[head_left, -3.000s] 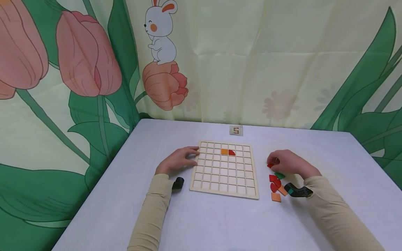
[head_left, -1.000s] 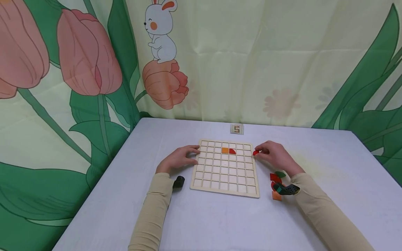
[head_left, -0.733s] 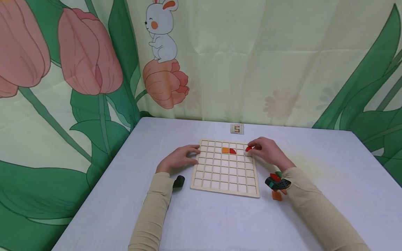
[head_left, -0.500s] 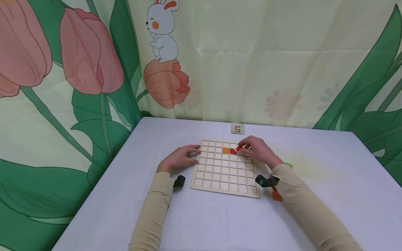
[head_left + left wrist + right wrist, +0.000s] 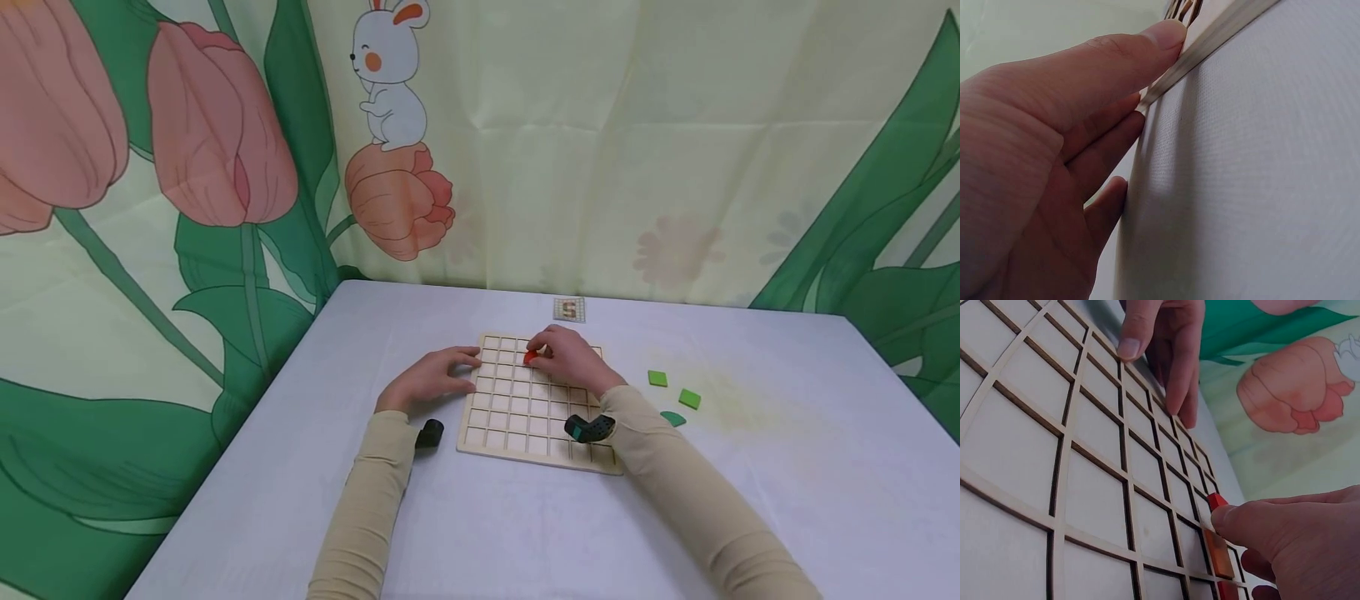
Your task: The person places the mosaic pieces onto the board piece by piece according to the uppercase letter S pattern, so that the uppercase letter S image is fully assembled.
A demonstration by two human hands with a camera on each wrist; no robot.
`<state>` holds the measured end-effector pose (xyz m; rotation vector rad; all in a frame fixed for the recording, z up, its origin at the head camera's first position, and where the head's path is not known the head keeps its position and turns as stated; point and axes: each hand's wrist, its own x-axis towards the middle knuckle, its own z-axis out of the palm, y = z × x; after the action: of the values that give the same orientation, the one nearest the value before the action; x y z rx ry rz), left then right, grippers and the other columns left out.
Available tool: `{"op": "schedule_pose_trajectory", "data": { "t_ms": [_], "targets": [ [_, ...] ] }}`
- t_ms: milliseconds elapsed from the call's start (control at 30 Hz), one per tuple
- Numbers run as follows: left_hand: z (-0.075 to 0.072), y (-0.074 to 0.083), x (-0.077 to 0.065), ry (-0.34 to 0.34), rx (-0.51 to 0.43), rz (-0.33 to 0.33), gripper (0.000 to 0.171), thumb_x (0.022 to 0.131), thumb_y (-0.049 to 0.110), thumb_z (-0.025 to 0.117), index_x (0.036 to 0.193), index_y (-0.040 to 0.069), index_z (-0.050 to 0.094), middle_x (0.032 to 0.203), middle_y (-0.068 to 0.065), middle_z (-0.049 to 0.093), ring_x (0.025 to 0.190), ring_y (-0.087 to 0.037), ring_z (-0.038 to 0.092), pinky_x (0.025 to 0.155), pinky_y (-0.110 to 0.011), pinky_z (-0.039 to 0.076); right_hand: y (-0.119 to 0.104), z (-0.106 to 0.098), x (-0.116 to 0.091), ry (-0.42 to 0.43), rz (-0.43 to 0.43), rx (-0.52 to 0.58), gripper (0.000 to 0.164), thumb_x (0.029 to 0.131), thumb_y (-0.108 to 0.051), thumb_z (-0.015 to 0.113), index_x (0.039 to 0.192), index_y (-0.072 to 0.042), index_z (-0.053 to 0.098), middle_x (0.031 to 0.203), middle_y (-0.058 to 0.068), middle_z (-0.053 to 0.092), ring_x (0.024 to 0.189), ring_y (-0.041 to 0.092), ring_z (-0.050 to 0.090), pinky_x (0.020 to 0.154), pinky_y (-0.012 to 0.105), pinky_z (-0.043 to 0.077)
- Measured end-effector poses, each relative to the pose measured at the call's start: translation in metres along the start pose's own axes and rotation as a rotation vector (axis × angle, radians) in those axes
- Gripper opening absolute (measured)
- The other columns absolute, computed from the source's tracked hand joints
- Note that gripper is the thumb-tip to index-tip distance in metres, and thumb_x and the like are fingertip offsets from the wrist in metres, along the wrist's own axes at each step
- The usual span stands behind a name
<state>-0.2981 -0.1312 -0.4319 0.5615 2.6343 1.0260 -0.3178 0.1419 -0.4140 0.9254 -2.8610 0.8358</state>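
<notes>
Ideally, we'd lower the small red piece (image 5: 529, 358), pinched in our right hand (image 5: 572, 358) near twelve o'clock on the pale wooden grid board (image 5: 517, 423), level into one cell while our relaxed, uncurled left hand (image 5: 431, 380) steadies its ten o'clock edge.

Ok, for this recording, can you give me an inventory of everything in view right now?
Grid board: 1, pale wood, on the table
Held red piece: 1, red, pinched in the right hand
Orange square: 1, orange, in a board cell
Second red piece: 1, red, cell beside the orange square
Light green squares: 2, light green, right of the board
Dark green piece: 1, dark green, beside the right sleeve
Card: 1, patterned, beyond the board
Table: 1, white, under everything
Backdrop: 1, pale with tulips and a rabbit, behind the table
Wrist devices: 2, black, one per wrist
Sleeves: 2, beige, both forearms
Left hand: 1, at the board's left edge
Right hand: 1, over the board
</notes>
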Motion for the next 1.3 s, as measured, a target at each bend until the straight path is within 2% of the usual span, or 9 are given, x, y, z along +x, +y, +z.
{"op": "schedule_pose_trajectory", "data": {
  "t_ms": [300, 700, 1067, 1300],
  "targets": [
    [-0.0002, 0.0018, 0.0, -0.006, -0.007, -0.025, 0.047, 0.088, 0.023, 0.075, 0.132, 0.012, 0.062, 0.152, 0.006, 0.041, 0.144, -0.018, 0.029, 0.116, -0.039, 0.027, -0.0054, 0.0083, 0.0086, -0.025, 0.019, -0.027, 0.023, 0.089, -0.011, 0.067, 0.109, 0.0, 0.071, 0.1, 0.013, 0.063, 0.084, 0.024, 0.059, 0.076, 0.037, 0.052],
    [0.0007, 0.0015, -0.0002, 0.0, 0.0, -0.022, 0.046, 0.088, 0.02, 0.074, 0.132, 0.01, 0.062, 0.152, 0.004, 0.041, 0.144, -0.02, 0.03, 0.116, -0.04, 0.027, -0.0037, 0.008, 0.0088, -0.022, 0.003, -0.031, 0.021, 0.09, -0.009, 0.063, 0.108, -0.001, 0.072, 0.099, 0.012, 0.063, 0.085, 0.024, 0.059, 0.076, 0.037, 0.052],
    [0.0002, 0.0016, -0.0006, -0.003, -0.006, -0.033, 0.048, 0.087, 0.022, 0.075, 0.132, 0.012, 0.062, 0.152, 0.007, 0.041, 0.144, -0.017, 0.029, 0.117, -0.038, 0.027, -0.0049, 0.01, 0.0101, -0.016, 0.001, -0.074, 0.019, 0.089, -0.008, 0.066, 0.105, -0.002, 0.073, 0.098, 0.011, 0.063, 0.084, 0.023, 0.059, 0.076, 0.038, 0.051],
    [0.0006, -0.0003, 0.0008, -0.001, -0.003, -0.025, 0.047, 0.087, 0.022, 0.075, 0.131, 0.012, 0.063, 0.152, 0.007, 0.042, 0.144, -0.016, 0.029, 0.116, -0.037, 0.027, -0.0041, 0.0095, 0.0105, -0.033, 0.013, -0.065, 0.019, 0.089, -0.01, 0.065, 0.104, -0.003, 0.074, 0.097, 0.009, 0.063, 0.084, 0.023, 0.057, 0.076, 0.037, 0.05]
  ]
}}
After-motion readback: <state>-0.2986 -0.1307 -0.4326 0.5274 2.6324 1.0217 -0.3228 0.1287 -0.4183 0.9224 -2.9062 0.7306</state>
